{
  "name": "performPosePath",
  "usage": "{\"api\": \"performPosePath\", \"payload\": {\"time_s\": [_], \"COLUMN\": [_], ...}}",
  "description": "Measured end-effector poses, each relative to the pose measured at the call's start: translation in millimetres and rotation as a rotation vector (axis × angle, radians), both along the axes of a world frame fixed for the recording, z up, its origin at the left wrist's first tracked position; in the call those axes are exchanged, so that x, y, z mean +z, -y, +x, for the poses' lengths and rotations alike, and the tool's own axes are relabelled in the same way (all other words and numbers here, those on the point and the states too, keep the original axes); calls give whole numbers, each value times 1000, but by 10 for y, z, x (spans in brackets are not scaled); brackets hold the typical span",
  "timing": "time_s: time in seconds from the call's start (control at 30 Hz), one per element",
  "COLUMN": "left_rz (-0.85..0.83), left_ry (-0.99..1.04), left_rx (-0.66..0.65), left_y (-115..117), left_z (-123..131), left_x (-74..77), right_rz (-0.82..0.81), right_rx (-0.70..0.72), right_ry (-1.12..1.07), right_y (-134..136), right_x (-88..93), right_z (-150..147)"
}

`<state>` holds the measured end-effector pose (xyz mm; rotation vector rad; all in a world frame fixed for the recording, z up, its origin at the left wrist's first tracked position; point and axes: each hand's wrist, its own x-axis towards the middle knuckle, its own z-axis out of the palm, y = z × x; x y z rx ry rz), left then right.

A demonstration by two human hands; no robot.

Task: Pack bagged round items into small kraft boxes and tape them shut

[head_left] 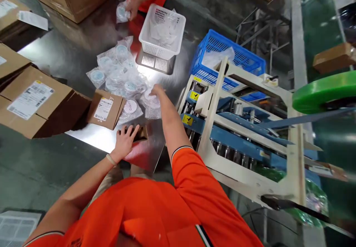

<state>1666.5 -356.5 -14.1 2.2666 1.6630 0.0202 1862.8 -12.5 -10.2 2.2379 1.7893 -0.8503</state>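
Reaching toward twelve o'clock, your right hand [154,92] had its fingers curled over a clear-bagged disc [151,104]; whether they gripped it, you could not tell from this view. Your left hand [125,141] lay open on a small cardboard box [140,134], not clamped. More bagged discs [116,69] lay heaped on the steel table [94,136] toward eleven o'clock. They looked light and slippery, with soft wrapping, so the bag's edge or the disc's rim would offer the surest hold. A co-worker's hand [132,10] held a bag [122,13] beside a white basket [162,30].
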Motion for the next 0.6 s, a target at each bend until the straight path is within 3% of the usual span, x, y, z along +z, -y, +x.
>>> {"api": "performPosePath", "payload": {"time_s": [0.1,0.2,0.4,0.5,0.6], "left_rz": [-10,-30,4,10,1], "left_ry": [-3,-7,1,74,203], "left_rx": [-3,-4,-34,-132,-140], "left_y": [-12,-21,-25,-99,-230], "left_z": [13,21,-23,-19,-1], "left_x": [32,84,119,87,21], "right_rz": [47,147,447,579,740], "right_rx": [79,116,-122,-237,-145], "right_ry": [-113,-233,-762,-699,-573], "right_y": [198,630,1785,2279,2834], "right_x": [99,255,434,465,378], "right_z": [124,367,690,651,490]}}
